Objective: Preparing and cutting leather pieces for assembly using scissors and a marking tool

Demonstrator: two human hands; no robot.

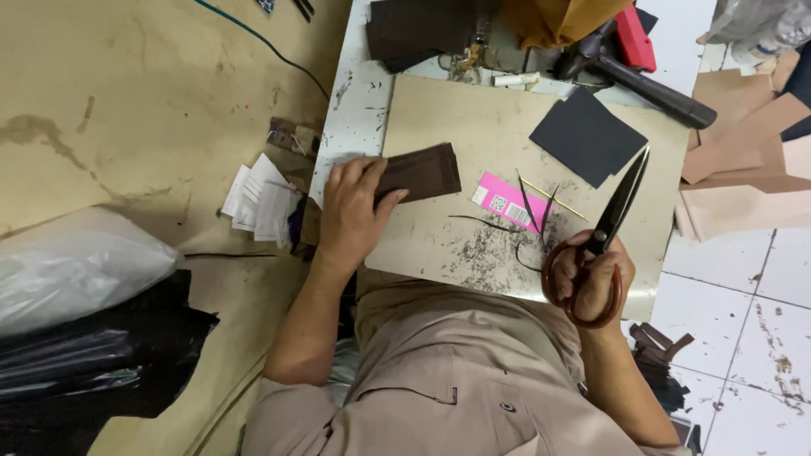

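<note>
- The right hand [591,274] grips large scissors [610,221], fingers [601,287] curled through the reddish-brown loops; the dark blades point up and away over the tabletop [359,101].
- The left hand [351,211] lies flat on a stack of dark brown leather pieces [422,171], fingers spread narrowly, pressing its left end onto the beige cutting board [473,127].
- Between the hands lies a pink rectangular label [509,201] with a white coded patch, beside thin dark trimmings [490,224].
- Farther off sits a dark grey square sheet [587,135].
- At the far edge rest more brown pieces [418,29] and a black tool [642,80] with a red part.
</note>
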